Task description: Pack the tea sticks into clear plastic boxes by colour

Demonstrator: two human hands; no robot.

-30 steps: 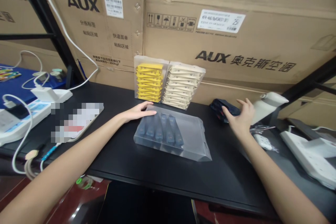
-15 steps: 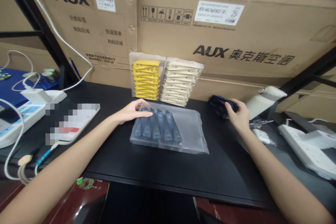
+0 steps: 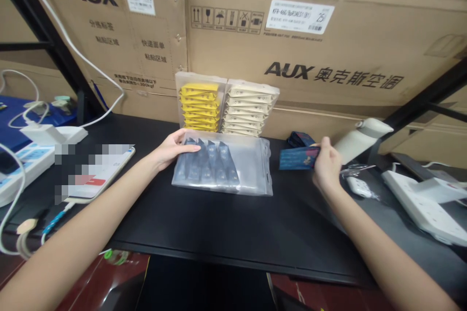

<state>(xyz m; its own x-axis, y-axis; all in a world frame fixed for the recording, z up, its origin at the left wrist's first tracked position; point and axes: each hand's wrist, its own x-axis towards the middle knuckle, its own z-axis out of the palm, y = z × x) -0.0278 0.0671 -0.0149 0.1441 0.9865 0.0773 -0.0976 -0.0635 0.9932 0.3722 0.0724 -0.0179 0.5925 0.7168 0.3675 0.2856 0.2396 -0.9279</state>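
Observation:
My left hand (image 3: 175,149) grips the upper left edge of a frosted clear plastic case (image 3: 251,165), thumb over its front. Several dark blue sachets (image 3: 207,163) stand in a row in the left part of the case. Between the fingers of my right hand (image 3: 327,163) is one flat dark blue sachet (image 3: 296,158), held to the right of the case and apart from it. Behind that sachet, more dark blue sachets (image 3: 301,138) lie in a small pile on the black table (image 3: 233,228).
Two clear cases with yellow sachets (image 3: 200,104) and cream sachets (image 3: 248,109) lean against large cardboard boxes (image 3: 229,53). A white bottle (image 3: 361,140) and a power strip (image 3: 425,206) are at the right. On the left are a phone (image 3: 105,175) and another power strip (image 3: 22,170).
My right hand has lifted one dark blue sachet off the pile and drawn it nearer. My left hand has tipped the case more upright, its near edge pulled back toward the standing cases.

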